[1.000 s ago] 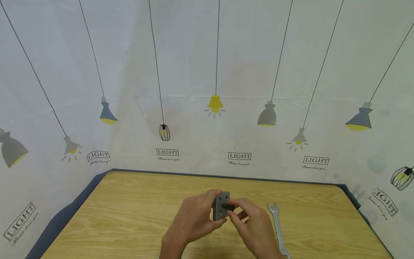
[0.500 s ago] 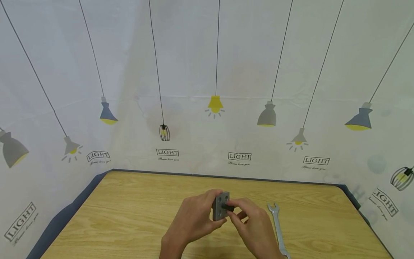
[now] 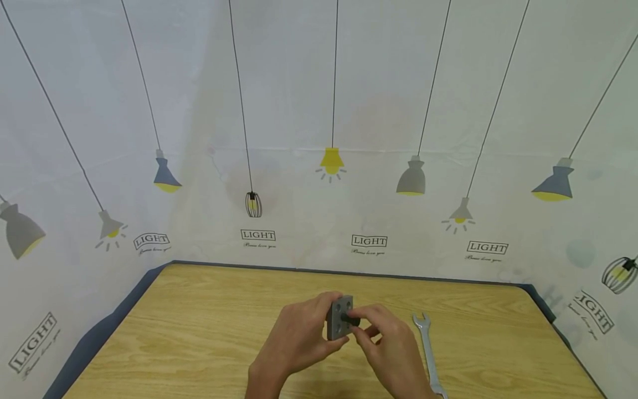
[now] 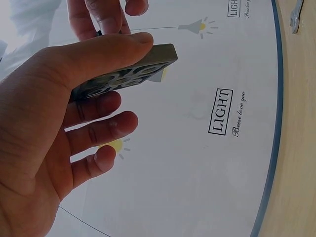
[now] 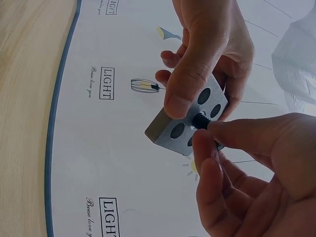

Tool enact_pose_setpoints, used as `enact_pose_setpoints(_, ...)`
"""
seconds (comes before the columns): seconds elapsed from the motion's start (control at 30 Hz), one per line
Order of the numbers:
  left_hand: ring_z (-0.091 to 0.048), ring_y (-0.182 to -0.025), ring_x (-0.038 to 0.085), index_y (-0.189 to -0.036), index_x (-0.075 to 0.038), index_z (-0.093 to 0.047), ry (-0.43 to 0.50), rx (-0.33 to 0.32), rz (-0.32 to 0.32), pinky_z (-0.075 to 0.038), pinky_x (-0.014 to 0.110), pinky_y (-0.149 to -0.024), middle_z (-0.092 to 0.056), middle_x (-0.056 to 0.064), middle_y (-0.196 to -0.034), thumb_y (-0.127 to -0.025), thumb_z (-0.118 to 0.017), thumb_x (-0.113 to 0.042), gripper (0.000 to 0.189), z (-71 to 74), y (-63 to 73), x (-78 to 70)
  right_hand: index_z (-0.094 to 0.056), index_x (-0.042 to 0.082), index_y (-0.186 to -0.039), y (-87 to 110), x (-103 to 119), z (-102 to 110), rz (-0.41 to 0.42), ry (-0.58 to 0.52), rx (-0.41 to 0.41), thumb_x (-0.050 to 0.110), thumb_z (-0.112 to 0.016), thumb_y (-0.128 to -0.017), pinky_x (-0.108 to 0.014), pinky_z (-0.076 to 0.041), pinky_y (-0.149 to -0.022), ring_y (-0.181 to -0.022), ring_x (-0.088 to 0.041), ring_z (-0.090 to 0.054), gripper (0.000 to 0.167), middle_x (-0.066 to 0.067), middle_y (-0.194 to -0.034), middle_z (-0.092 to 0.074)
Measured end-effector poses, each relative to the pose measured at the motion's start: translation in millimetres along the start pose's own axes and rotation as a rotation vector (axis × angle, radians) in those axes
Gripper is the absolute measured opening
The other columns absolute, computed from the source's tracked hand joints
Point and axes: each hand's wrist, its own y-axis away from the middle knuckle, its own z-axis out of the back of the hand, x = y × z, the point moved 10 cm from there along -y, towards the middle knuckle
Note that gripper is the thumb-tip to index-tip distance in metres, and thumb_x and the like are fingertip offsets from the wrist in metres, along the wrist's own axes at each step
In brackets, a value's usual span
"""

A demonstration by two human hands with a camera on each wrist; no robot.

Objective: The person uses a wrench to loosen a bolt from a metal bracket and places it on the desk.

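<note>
My left hand [image 3: 299, 335] grips a small grey metal block [image 3: 336, 326] by its edges, raised over the table. In the right wrist view, round dark holes show in the face of the block [image 5: 165, 132], and the left thumb presses near one corner. A black bolt [image 5: 200, 120] stands out from a hole in the middle of that face, with its thread visible close to the metal. Thumb and forefinger of my right hand [image 3: 394, 346] pinch the bolt's outer end, hiding most of its head. Seen from the left wrist, the block's [image 4: 163, 55] other face is dark and shadowed.
An open-ended wrench [image 3: 427, 352] lies on the wooden table [image 3: 199, 332], just right of my right hand. Behind the table hangs a pale sheet [image 3: 299, 111] printed with lamps, and a blue strip runs along the table's edge.
My right fingertips and the bolt end shift very slightly, with the bolt tilting a little in view. The left hand, block and wrench stay practically where they were.
</note>
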Motion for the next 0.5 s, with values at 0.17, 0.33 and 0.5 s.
enact_pose_setpoints(0.17,-0.065,-0.077,0.004,-0.127,-0.013,-0.057,0.001,0.008,0.005,-0.05,0.019,-0.064,-0.071,-0.006,-0.106,-0.074,-0.087,-0.037,0.065,-0.2,0.0,0.1,-0.072,0.017,-0.111,-0.7,-4.0,-2.0,-0.038,-0.003,0.018,0.004,-0.079,-0.081,-0.018,-0.05,-0.059,-0.068,-0.004,-0.065,0.033,0.001,-0.104,-0.071)
enact_pose_setpoints(0.33,-0.066,-0.077,0.004,-0.127,-0.013,-0.057,-0.003,0.009,0.001,-0.051,0.019,-0.064,-0.071,-0.005,-0.106,-0.075,-0.086,-0.037,0.065,-0.1,-0.3,-0.5,-0.069,0.016,-0.117,-1.0,-9.2,-4.3,-0.088,-0.046,0.042,0.018,-0.076,-0.087,-0.02,-0.051,-0.059,-0.069,-0.003,-0.064,0.03,-0.002,-0.108,-0.071)
enact_pose_setpoints(0.5,-0.064,-0.076,0.001,-0.126,-0.013,-0.058,-0.016,-0.006,-0.002,-0.05,0.019,-0.062,-0.07,-0.006,-0.104,-0.073,-0.087,-0.039,0.065,0.8,-0.4,-0.6,-0.07,0.015,-0.116,-0.3,-18.2,-5.9,-0.189,-0.059,0.054,0.035,-0.067,-0.094,-0.023,-0.05,-0.058,-0.068,-0.003,-0.063,0.03,0.001,-0.099,-0.073)
